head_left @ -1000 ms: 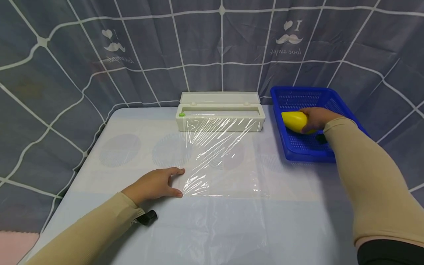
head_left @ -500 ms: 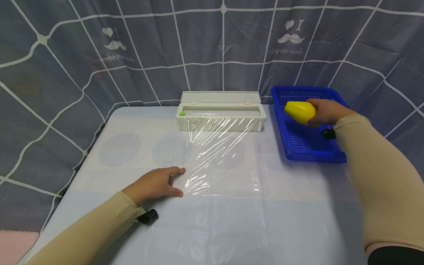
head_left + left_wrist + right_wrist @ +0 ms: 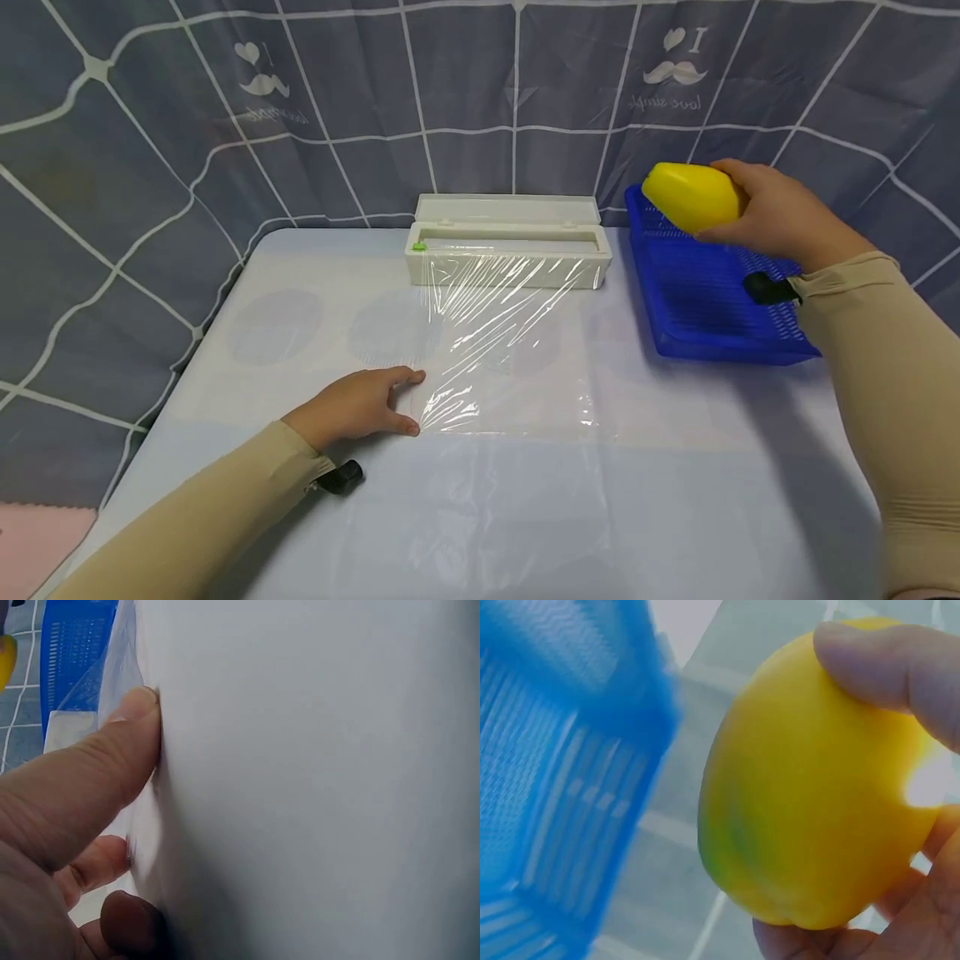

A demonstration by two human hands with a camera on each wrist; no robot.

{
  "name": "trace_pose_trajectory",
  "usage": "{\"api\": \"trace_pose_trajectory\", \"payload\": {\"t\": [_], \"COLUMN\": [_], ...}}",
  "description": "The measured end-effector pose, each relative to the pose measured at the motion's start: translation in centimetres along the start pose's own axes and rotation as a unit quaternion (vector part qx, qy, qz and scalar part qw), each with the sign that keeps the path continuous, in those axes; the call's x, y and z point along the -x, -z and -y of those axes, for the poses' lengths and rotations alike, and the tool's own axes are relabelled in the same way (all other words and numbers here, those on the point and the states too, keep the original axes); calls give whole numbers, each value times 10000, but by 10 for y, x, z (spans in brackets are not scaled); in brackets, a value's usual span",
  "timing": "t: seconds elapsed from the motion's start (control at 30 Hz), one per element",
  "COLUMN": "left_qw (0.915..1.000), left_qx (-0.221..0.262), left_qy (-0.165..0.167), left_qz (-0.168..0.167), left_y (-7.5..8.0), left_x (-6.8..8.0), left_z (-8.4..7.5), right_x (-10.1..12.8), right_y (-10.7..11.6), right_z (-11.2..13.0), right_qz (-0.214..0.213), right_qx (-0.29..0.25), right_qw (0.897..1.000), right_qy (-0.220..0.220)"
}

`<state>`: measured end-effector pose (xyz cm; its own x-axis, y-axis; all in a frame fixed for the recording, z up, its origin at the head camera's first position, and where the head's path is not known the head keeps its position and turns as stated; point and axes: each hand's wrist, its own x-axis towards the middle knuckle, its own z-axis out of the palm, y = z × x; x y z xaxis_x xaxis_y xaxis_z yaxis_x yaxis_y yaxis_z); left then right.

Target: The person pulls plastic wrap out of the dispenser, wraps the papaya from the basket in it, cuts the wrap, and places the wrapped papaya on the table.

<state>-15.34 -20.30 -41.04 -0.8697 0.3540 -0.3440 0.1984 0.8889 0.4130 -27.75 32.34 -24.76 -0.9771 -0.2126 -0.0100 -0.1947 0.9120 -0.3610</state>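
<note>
A: Where's the yellow mango (image 3: 690,197)?
B: Gripped in the right hand (image 3: 780,218), lifted above the blue basket (image 3: 705,308).
A: And the left hand (image 3: 356,406)?
B: Flat on the table (image 3: 300,333), fingers relaxed, pressing the cling film (image 3: 502,350) drawn from the white dispenser box (image 3: 507,246)

A white worktop (image 3: 675,500) with faint grey round prints carries an open white dispenser box (image 3: 507,250), its lid tipped back and a small green tab at one end. A blue mesh basket (image 3: 712,317) sits just beside the box, near the worktop's edge. Behind both hangs a grey curtain (image 3: 150,125) crossed by white lines, printed with moustache and heart motifs. A pink patch of floor (image 3: 37,533) shows at the lower corner.
</note>
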Motion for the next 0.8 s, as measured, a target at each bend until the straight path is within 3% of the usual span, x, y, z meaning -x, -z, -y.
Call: {"api": "trace_pose_trajectory", "payload": {"t": [0.17,0.37,0.63,0.8], "left_qw": [9999,9996,9993,9993], "left_qx": [-65,-204,-340,-323], "left_qy": [53,105,70,80], "left_qz": [65,132,164,189], "left_y": [2,3,2,2], "left_x": [0,-1,-4,-4], "left_z": [1,1,0,0], "right_x": [9,14,8,6], "right_y": [-19,-65,-132,-159], "right_z": [59,109,128,133], "right_qz": [92,521,774,857], "right_qx": [130,93,127,198], "right_qw": [9983,9923,9822,9773], "right_qy": [560,1121,1706,1929]}}
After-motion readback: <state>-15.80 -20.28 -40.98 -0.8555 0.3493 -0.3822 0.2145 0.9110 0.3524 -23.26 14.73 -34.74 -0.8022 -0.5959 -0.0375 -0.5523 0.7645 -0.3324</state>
